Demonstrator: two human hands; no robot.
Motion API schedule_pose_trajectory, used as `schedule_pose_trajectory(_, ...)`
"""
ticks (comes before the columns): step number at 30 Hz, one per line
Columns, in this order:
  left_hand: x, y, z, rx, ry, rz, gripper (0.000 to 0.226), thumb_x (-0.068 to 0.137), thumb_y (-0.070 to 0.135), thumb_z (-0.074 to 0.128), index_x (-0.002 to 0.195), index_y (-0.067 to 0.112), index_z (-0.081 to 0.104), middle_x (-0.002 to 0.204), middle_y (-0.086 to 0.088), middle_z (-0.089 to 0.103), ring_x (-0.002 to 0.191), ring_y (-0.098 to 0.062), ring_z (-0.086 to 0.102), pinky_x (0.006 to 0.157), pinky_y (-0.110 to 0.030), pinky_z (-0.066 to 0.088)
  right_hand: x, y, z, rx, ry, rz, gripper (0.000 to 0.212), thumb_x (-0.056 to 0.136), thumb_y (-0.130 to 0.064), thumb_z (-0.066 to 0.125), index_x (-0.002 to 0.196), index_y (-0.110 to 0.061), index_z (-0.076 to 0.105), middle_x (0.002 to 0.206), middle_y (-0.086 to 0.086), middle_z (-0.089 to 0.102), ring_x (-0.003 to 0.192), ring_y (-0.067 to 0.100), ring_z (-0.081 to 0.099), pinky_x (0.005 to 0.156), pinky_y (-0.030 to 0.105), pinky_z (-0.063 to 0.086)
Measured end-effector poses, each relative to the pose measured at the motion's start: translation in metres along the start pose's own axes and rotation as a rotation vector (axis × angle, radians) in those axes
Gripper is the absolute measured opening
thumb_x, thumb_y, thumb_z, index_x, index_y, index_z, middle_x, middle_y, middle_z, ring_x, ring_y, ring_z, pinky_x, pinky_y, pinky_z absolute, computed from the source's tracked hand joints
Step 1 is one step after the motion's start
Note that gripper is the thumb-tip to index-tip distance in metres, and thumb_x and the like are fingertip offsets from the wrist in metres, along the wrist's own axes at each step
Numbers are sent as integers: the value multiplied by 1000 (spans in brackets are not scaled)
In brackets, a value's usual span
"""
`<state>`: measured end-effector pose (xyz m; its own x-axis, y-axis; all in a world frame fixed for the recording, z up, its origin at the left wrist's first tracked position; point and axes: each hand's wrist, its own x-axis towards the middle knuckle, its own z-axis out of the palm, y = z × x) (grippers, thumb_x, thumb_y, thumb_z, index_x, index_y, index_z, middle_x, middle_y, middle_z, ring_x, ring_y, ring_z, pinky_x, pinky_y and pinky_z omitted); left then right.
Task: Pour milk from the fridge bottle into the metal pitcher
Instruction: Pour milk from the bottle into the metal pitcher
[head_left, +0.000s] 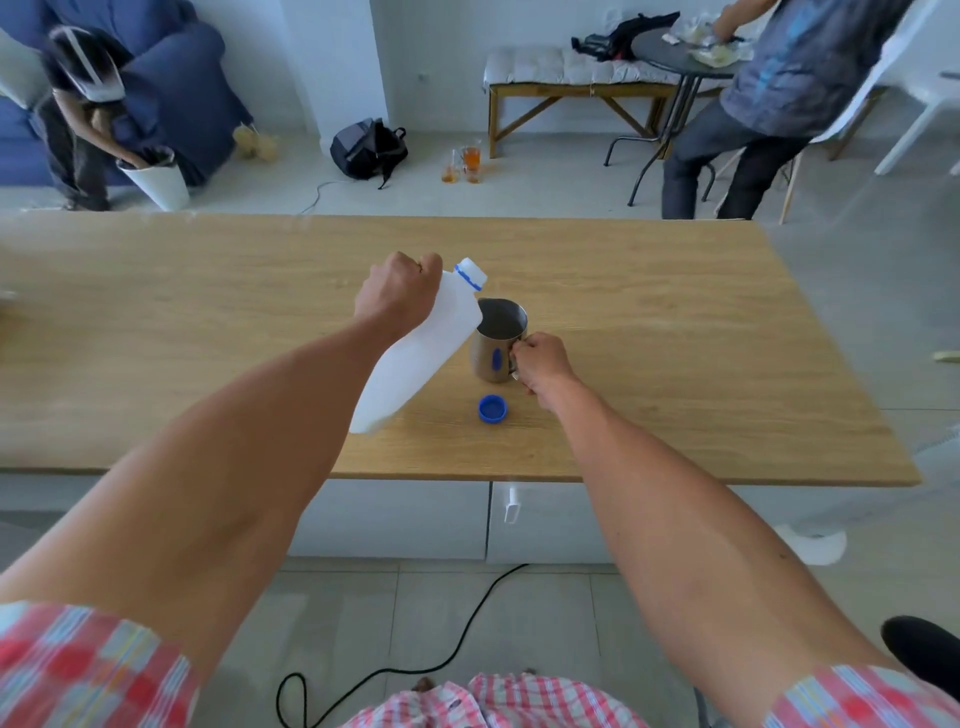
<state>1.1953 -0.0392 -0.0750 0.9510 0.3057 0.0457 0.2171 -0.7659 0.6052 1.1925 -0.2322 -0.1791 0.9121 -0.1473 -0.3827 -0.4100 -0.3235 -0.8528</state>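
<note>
My left hand (397, 291) grips the upper part of a white plastic milk bottle (415, 358). The bottle is uncapped and tilted, its open neck with a blue ring pointing up and to the right, just left of the pitcher's rim. The metal pitcher (496, 340) stands upright on the wooden table (208, 322). My right hand (543, 361) is closed on the pitcher's handle on its right side. No milk stream is visible. The blue bottle cap (492, 408) lies on the table in front of the pitcher.
A black cable (415, 644) runs across the floor under the table's near edge. Beyond the far edge are two people, a backpack (369, 148), glasses on the floor (465, 163), a bench (576, 88) and a round black table (680, 57).
</note>
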Motion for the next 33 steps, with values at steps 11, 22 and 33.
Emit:
schedule_pose_trajectory(11,0,5,23,222,-100,32,43,91,40,34,65,9,48,67,-7,50,54,-23,46,51,-31,30,2,4,0,50,22,-8,21,105,-14,49,92,-10,65,73,3,56,60,16,46,45,25,33)
schedule_pose_trajectory(22,2,10,27,382,-153,66,40,97,36,37,68,12,50,72,-8,53,58,-24,48,53,-32,32,4,3,-2,52,19,-6,22,105,-13,51,90,-10,66,80,5,62,63,17,50,50,25,37)
schedule_pose_trajectory(33,1,17,27,453,-168,108,35,98,33,40,72,14,54,74,-8,57,59,-24,52,50,-31,30,8,3,-4,46,13,17,24,104,-12,53,107,5,71,88,9,65,76,19,55,62,30,44)
